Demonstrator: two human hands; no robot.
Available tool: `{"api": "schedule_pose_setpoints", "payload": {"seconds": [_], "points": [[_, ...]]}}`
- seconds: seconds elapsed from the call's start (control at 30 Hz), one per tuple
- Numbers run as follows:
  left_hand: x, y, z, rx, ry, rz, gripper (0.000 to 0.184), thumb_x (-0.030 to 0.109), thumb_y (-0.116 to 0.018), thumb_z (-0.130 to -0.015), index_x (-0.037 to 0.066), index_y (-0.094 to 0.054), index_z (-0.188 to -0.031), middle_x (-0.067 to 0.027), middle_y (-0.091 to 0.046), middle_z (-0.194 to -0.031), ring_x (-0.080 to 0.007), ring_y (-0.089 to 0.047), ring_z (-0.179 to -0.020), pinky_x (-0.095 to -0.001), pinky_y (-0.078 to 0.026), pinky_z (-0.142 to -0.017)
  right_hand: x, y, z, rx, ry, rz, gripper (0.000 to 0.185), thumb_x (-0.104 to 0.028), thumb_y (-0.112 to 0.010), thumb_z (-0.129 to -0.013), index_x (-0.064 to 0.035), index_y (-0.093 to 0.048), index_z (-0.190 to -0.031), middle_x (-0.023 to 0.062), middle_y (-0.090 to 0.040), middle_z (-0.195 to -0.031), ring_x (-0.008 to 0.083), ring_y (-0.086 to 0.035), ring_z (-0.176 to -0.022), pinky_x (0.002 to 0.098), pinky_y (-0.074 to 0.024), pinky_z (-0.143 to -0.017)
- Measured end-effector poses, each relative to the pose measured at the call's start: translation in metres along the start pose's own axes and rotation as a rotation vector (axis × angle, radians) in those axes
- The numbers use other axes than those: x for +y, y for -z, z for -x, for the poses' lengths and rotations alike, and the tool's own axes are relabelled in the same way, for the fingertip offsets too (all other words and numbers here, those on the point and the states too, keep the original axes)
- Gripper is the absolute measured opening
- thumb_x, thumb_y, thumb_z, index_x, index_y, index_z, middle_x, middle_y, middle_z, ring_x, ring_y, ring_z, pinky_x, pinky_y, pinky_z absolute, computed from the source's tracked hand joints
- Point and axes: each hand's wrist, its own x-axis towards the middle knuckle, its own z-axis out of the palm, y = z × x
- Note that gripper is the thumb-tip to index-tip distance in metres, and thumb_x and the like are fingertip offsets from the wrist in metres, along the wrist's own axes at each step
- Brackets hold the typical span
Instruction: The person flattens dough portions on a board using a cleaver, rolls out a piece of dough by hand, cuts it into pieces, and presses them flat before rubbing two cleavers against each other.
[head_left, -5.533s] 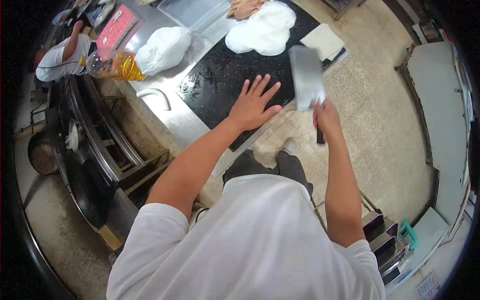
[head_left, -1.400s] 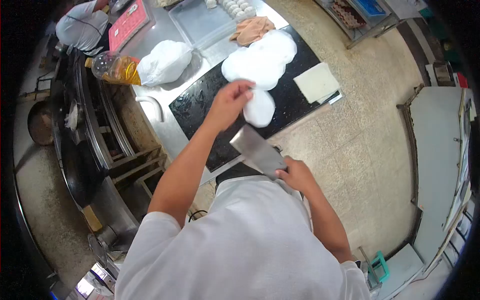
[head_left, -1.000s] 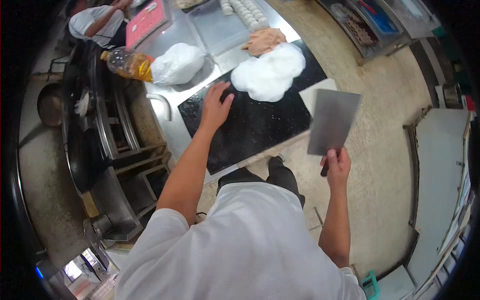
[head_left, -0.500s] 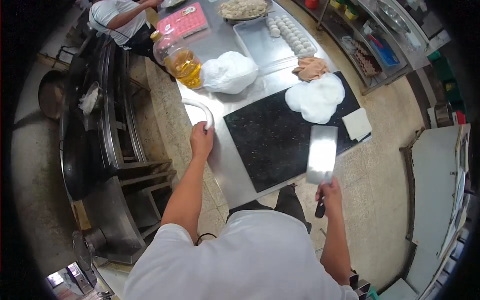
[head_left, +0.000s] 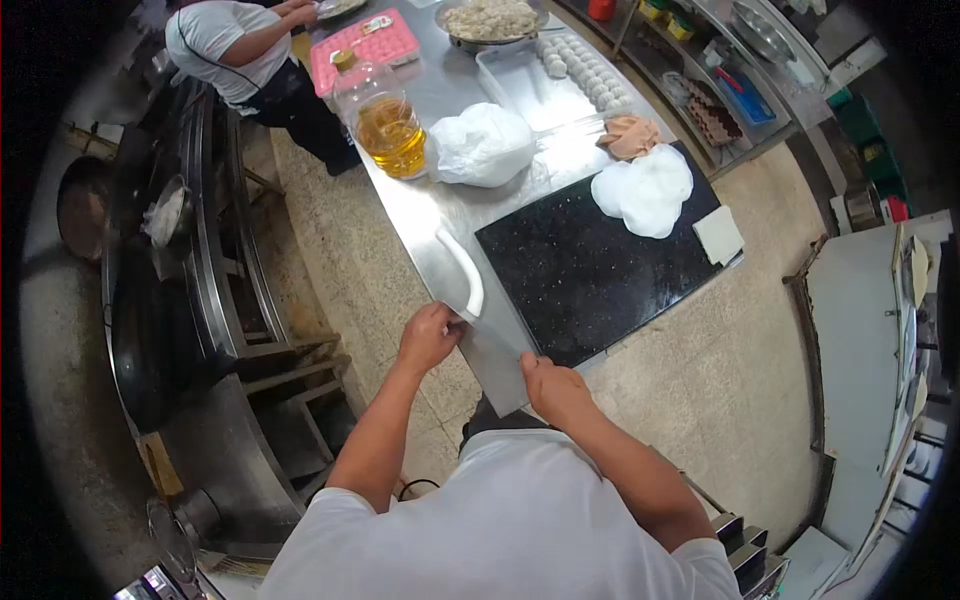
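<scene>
A curved white dough rope lies on the steel strip of table left of the black board. My left hand is at its near end, fingers pinched together; whether they grip the dough is hidden. My right hand is closed around the handle of a cleaver. The cleaver's blade reaches left toward the dough's end and blends with the shiny table. Overlapping flat white pieces, like thin dough rounds, rest on the board's far right part, beside a crumpled tan cloth.
Behind the board are a white plastic bag, an oil jug, a pink tray, a clear tub with dough balls and a heaped bowl. A folded white cloth sits right. Another person stands far left.
My right hand has brought the cleaver from the board's right side leftward to the dough rope's near end. The rope has shifted nearer, and my left hand has moved to its near end.
</scene>
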Motion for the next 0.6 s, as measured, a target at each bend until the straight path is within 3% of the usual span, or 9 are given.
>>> {"api": "schedule_pose_setpoints", "payload": {"seconds": [0.07,0.2,0.27,0.33,0.4,0.47,0.5,0.57,0.6], "points": [[0.001,0.004,0.001,0.072,0.279,0.242,0.017,0.013,-0.071,-0.083,0.002,-0.070,-0.095,-0.0166,-0.066,-0.094,-0.0365,-0.065,-0.087,-0.0440,-0.054,-0.077,0.014,-0.015,0.008,-0.008,-0.026,-0.025,0.014,-0.016,-0.046,-0.102,-0.0043,-0.054,-0.104,0.0235,-0.067,-0.089,0.0396,-0.071,-0.084,0.0516,-0.0556,-0.070],[0.006,0.018,-0.024,0.123,0.174,0.202,0.022,0.023,-0.067,-0.092,0.002,-0.070,-0.084,-0.0167,-0.067,-0.093,-0.0362,-0.065,-0.086,-0.0434,-0.054,-0.072,0.056,-0.010,0.046,-0.070,-0.098,-0.216,0.017,-0.018,-0.053,-0.098,-0.0024,-0.055,-0.105,0.0249,-0.069,-0.092,0.0428,-0.069,-0.094,0.0515,-0.0540,-0.075],[0.039,0.022,-0.038,-0.144,0.254,-0.167,0.039,0.031,-0.063,-0.097,0.003,-0.067,-0.070,-0.0169,-0.067,-0.089,-0.0348,-0.066,-0.087,-0.0448,-0.053,-0.072,0.080,-0.003,0.077,-0.049,-0.159,-0.344,0.019,-0.019,-0.058,-0.096,-0.0015,-0.057,-0.104,0.0247,-0.069,-0.090,0.0445,-0.068,-0.092,0.0511,-0.0536,-0.074],[0.071,-0.004,-0.048,-0.311,0.061,-0.259,0.048,0.036,-0.063,-0.096,0.007,-0.062,-0.058,-0.0145,-0.067,-0.082,-0.0335,-0.065,-0.089,-0.0465,-0.051,-0.073,0.103,0.007,0.112,-0.038,-0.222,-0.472,0.022,-0.020,-0.063,-0.094,-0.0006,-0.058,-0.103,0.0244,-0.069,-0.088,0.0462,-0.068,-0.091,0.0508,-0.0531,-0.073],[0.096,-0.049,-0.054,-0.547,-0.189,-0.203,0.043,0.042,-0.064,-0.096,0.005,-0.067,-0.074,-0.0127,-0.070,-0.092,-0.0340,-0.063,-0.109,-0.0495,-0.047,-0.095,0.126,0.022,0.141,0.130,-0.383,-0.593,0.023,-0.021,-0.068,-0.093,0.0000,-0.062,-0.101,0.0215,-0.068,-0.080,0.0393,-0.070,-0.077,0.0458,-0.0535,-0.068],[0.131,-0.082,-0.060,-0.296,-0.593,-0.437,0.047,0.051,-0.058,-0.097,0.009,-0.070,-0.116,-0.0147,-0.058,-0.139,-0.0356,-0.043,-0.141,-0.0594,-0.029,-0.117,0.160,0.036,0.161,0.254,-0.423,-0.666,0.023,-0.021,-0.068,-0.094,0.0003,-0.063,-0.101,0.0179,-0.068,-0.076,0.0317,-0.068,-0.070,0.0416,-0.0526,-0.065],[0.144,-0.097,-0.066,-0.317,-0.598,-0.429,0.047,0.051,-0.058,-0.097,0.009,-0.070,-0.116,-0.0147,-0.058,-0.139,-0.0356,-0.043,-0.141,-0.0594,-0.029,-0.117,0.171,0.042,0.174,0.370,-0.470,-0.730,0.024,-0.022,-0.068,-0.095,0.0006,-0.064,-0.101,0.0143,-0.067,-0.072,0.0242,-0.066,-0.063,0.0374,-0.0517,-0.061],[0.162,-0.124,-0.092,-0.390,-0.447,-0.324,0.066,0.061,-0.049,-0.097,0.020,-0.048,-0.150,-0.0124,-0.028,-0.165,-0.0381,-0.017,-0.154,-0.0671,-0.006,-0.121,0.193,0.078,0.173,0.575,-0.425,-0.918,0.025,-0.024,-0.063,-0.100,0.0014,-0.064,-0.100,0.0070,-0.065,-0.069,0.0120,-0.060,-0.063,0.0303,-0.0484,-0.057],[0.169,-0.130,-0.105,-0.408,-0.456,-0.319,0.066,0.061,-0.049,-0.097,0.020,-0.048,-0.150,-0.0124,-0.028,-0.165,-0.0381,-0.017,-0.154,-0.0671,-0.006,-0.121,0.211,0.087,0.159,0.694,-0.378,-0.952,0.026,-0.025,-0.060,-0.101,0.0013,-0.063,-0.099,0.0058,-0.064,-0.071,0.0113,-0.060,-0.064,0.0292,-0.0476,-0.057]]}}
